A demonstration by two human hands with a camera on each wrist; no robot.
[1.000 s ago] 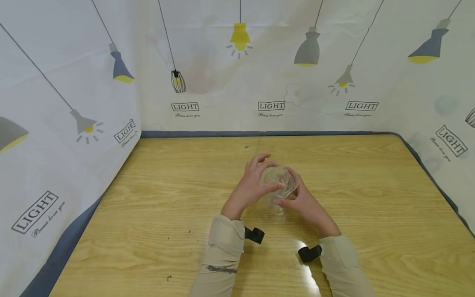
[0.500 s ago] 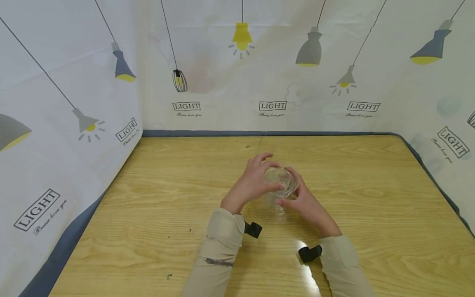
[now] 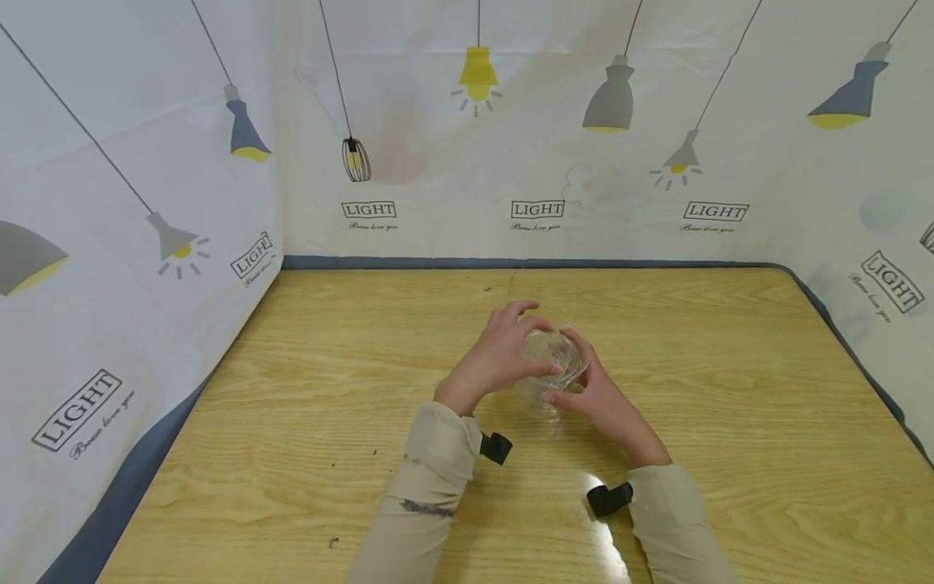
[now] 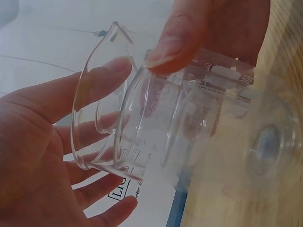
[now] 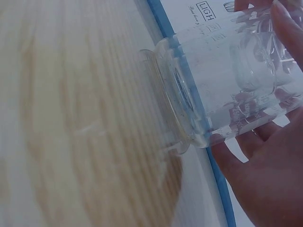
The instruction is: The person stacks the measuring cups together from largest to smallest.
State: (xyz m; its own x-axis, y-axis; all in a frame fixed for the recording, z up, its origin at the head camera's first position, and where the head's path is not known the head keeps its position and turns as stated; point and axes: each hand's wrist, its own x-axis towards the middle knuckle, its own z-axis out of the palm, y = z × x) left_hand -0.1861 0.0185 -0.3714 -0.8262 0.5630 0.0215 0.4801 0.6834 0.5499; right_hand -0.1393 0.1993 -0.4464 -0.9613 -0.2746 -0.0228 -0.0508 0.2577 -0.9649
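Note:
Clear glass beakers stand nested near the table's middle. The inner beaker (image 4: pixel 78 137), with a pouring spout, sticks out of the outer beaker (image 4: pixel 222 111), which has printed graduations. My left hand (image 3: pixel 490 361) holds the inner one near its rim, thumb on the near side and fingers spread on the far side. Around the outer beaker's side curl the thumb and fingers of my right hand (image 3: pixel 601 401). In the right wrist view the outer beaker's thick base (image 5: pixel 182 94) is close to the table; whether it touches cannot be told.
The wooden table (image 3: pixel 328 389) carries a few small dark marks. A printed lamp-pattern sheet (image 3: pixel 438 162) stands as walls at the back and both sides. Black wrist cameras (image 3: pixel 498 448) sit below both cuffs.
My left hand has shifted slightly right, carrying the inner beaker's rim closer over the outer beaker. My right hand has stayed in place. The head view has moved slightly.

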